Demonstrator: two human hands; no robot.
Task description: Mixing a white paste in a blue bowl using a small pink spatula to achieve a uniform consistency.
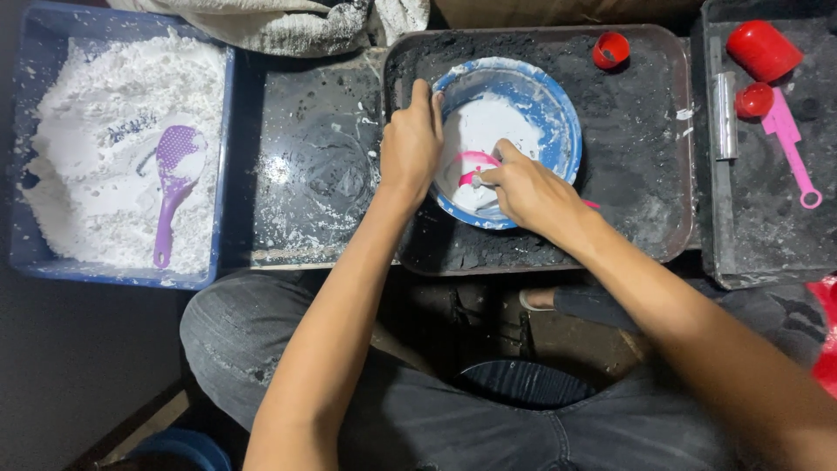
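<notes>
Left hand (410, 144) on blue bowl (540, 96) rim, right hand (527, 192) inside with pink tool (475, 161)

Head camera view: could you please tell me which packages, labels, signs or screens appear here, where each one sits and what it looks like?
No packages, labels, signs or screens show here.
The nearest are open containers:
Blue bowl: round, white inside, on the dark tray; left hand grips its rim, right hand holds a pink tool inside.
Blue tub: rectangular, far left, holding white powder and a purple scoop.

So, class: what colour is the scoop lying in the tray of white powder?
Purple, dusted with white powder; the scoop shows best in the head view.
</notes>
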